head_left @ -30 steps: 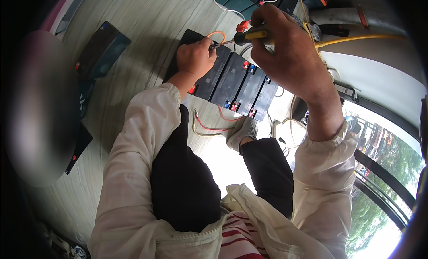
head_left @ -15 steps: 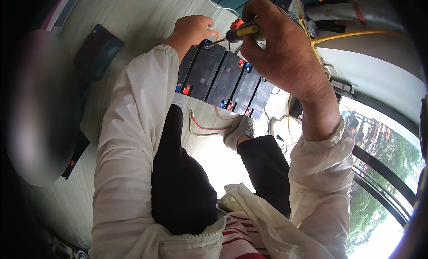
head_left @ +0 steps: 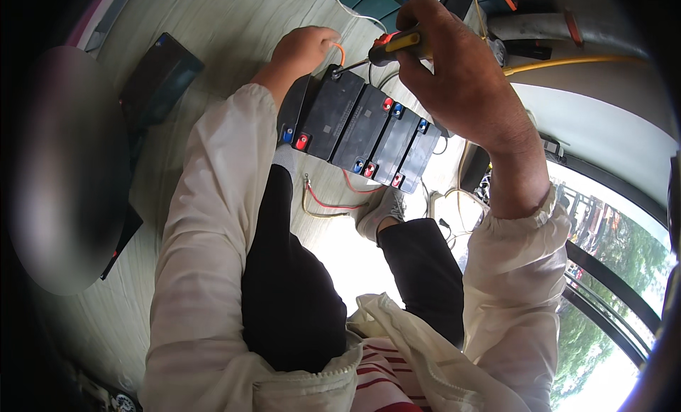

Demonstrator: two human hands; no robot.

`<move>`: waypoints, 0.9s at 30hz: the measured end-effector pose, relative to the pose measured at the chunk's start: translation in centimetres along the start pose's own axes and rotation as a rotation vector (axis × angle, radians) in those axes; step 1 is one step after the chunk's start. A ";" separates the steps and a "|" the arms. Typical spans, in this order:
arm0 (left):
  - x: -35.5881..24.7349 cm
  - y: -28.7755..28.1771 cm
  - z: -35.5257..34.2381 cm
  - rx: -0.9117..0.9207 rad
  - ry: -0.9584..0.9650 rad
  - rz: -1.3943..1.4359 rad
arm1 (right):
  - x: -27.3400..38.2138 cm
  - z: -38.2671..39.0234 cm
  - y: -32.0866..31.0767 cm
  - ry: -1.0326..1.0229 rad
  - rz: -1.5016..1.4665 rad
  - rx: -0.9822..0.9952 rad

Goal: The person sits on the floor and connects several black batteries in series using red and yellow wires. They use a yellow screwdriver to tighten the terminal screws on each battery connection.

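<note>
A row of black batteries (head_left: 352, 121) with red and blue terminals lies on the floor in front of my feet. My right hand (head_left: 472, 93) is closed around the yellow-and-black handle of a screwdriver (head_left: 394, 49). The shaft slants down to the left, its tip at a terminal on the far end of one battery. Just left of that terminal, my left hand (head_left: 301, 56) pinches an orange wire (head_left: 342, 53) that bends down toward the same terminal. The exact contact of tip and screw is too small to make out.
Another dark battery (head_left: 162, 79) lies at the left on the pale floor (head_left: 220, 36). A red-and-yellow cable (head_left: 328, 205) is between my feet. More teal-and-black batteries (head_left: 386, 6) with white wires stand at the far side. A yellow cable (head_left: 574, 61) and window (head_left: 610, 249) are at right.
The right hand and screwdriver have shifted slightly right, with the handle tilted differently. More of the orange wire shows by the left fingers. The batteries appear slightly further right in view.
</note>
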State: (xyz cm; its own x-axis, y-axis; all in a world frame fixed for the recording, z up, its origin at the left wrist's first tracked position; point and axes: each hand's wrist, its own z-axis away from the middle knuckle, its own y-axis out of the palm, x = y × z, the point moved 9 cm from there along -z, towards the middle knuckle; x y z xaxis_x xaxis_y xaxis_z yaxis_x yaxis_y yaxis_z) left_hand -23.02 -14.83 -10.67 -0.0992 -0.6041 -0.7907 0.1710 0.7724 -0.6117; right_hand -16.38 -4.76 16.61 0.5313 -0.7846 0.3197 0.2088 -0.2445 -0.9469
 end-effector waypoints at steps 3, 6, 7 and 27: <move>0.5 -4.4 3.7 -0.519 0.142 -0.025 | 0.0 -0.5 0.2 0.073 -0.023 0.033; 0.3 -3.7 7.6 -0.500 -0.016 -0.163 | -1.0 -0.5 0.4 0.190 0.009 0.056; -0.8 -3.2 9.3 -0.473 -0.050 -0.235 | -1.2 -0.4 0.5 0.225 0.030 0.057; -2.7 -2.7 12.4 -0.254 0.049 -0.467 | -1.4 -0.5 -0.1 0.141 -0.042 -0.044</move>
State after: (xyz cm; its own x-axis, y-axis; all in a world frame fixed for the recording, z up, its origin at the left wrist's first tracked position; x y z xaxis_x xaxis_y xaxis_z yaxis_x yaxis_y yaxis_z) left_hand -11.02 -17.72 -6.50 -0.1544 -0.8898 -0.4294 -0.1447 0.4503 -0.8811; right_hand -17.55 -3.88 16.24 0.4014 -0.8447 0.3542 0.1905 -0.3012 -0.9343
